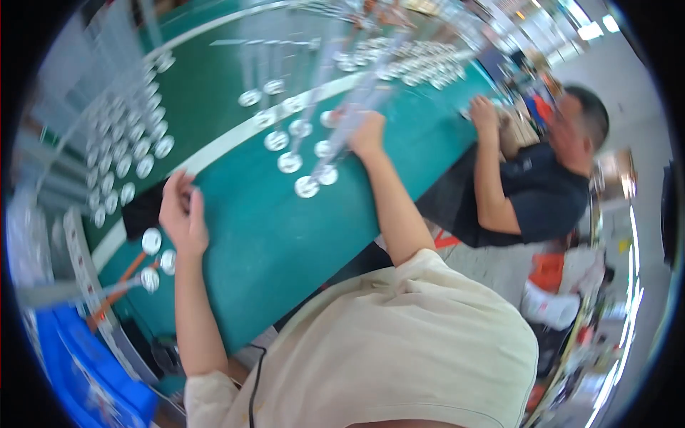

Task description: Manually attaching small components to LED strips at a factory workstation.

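My right hand [367, 134] reaches across the green work table and is closed around a long clear tube [341, 143] with a white round end. The tube leans, its end [307, 187] toward me; motion smears it. Just left of that hand, several clear tubes stand on white round ends [290, 162]. My left hand [184, 214] is raised over the left part of the table, fingers loosely curled and thumb apart, with nothing visible in it. Beside it lies a black object [145, 210], and white round ends [150, 241] of a few more pieces are near its wrist.
A green belt with a pale edge [228, 148] runs along the table's far side, carrying tubes with white ends [121, 143]. More white round ends [428, 63] crowd the far right. A co-worker [535, 171] sits at right. A blue bin [85, 371] stands lower left.
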`<state>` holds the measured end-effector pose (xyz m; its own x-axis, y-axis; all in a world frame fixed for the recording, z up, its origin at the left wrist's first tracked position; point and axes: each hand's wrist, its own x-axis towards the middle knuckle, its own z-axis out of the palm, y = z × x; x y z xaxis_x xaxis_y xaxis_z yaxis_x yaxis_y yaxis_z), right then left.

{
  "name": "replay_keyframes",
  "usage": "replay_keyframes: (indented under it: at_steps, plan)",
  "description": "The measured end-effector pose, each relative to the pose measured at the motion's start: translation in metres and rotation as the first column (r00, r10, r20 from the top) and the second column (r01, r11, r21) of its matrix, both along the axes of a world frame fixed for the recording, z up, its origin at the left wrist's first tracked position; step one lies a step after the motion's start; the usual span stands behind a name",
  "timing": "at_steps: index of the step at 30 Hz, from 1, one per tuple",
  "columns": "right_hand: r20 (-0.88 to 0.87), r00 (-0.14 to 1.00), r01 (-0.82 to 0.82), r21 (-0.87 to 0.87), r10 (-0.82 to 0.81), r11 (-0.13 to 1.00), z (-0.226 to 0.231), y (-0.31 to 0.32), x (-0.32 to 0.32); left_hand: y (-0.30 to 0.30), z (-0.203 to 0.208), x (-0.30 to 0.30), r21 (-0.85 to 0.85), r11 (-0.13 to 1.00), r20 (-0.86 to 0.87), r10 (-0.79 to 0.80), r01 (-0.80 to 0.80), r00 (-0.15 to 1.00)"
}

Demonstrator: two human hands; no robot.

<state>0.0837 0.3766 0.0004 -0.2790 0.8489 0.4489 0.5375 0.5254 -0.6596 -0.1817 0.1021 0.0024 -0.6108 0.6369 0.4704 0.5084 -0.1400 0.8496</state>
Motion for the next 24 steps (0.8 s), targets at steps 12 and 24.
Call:
replay_keyframes:
  at_steps: [12, 24]
  plan:
    - [-0.143, 0.986, -0.102, -0.091, 0.089, 0.991, 0.016, -0.013, 0.012, 0.000, -0.004, 0.001, 0.034, 0.996, -0.087, -0.076, 0.080, 0.993]
    - [-0.306, 0.940, -0.203, -0.154, 0.148, 0.967, 0.015, -0.004, 0.015, 0.001, -0.002, 0.000, -0.106, 0.994, -0.230, -0.002, -0.023, 0.973]
